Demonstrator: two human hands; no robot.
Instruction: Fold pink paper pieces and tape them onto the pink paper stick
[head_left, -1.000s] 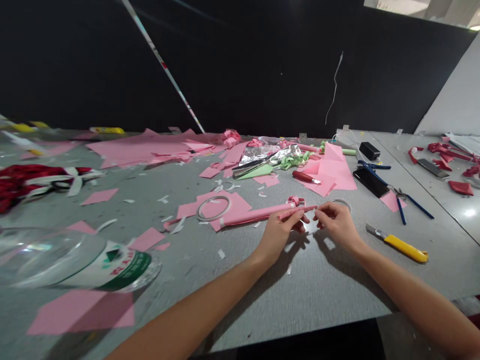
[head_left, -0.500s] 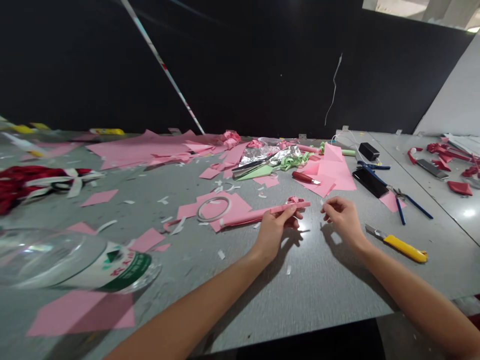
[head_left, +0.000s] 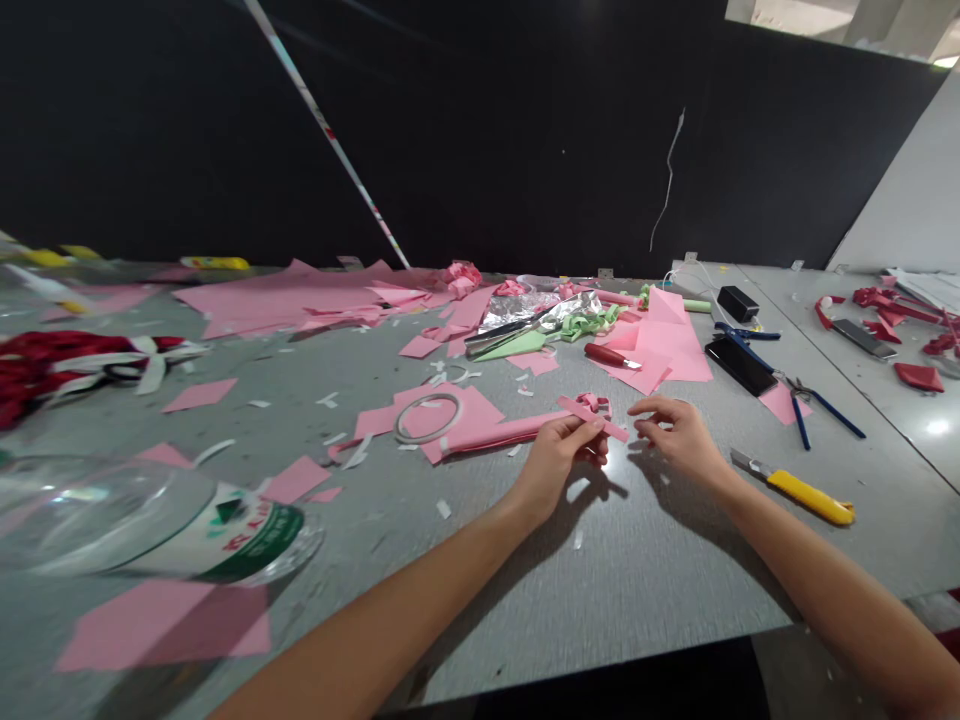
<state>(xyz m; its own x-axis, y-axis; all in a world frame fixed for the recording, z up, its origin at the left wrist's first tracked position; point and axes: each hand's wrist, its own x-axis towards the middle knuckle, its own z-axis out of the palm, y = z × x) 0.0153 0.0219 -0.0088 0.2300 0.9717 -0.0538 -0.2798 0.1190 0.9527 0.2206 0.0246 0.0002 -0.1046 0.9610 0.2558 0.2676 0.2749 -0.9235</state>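
Pinched between the thumb and fingers of my left hand [head_left: 559, 455] is a narrow pink paper strip [head_left: 614, 430], slanting down to the right. Beside that hand lies a long rolled pink paper piece [head_left: 495, 434], with a small pink paper curl [head_left: 595, 401] behind the strip. My right hand [head_left: 679, 438] hovers just right of the strip's end, apart from it. Its fingers are bent and spread, with nothing visible between them. A grey-white tape ring [head_left: 398, 420] rests on pink paper to the left.
Right of my right hand lies a yellow utility knife [head_left: 810, 495], blade out. Blue-handled pliers [head_left: 829, 408] and a black phone [head_left: 739, 364] sit behind it. A red-handled cutter [head_left: 611, 356] lies ahead. At left is a plastic bottle [head_left: 165, 515] on its side.
The strip in my left hand has swung from pointing slightly upward to slanting down to the right. My left hand has shifted a little right, and my right hand has come closer, fingers more spread.
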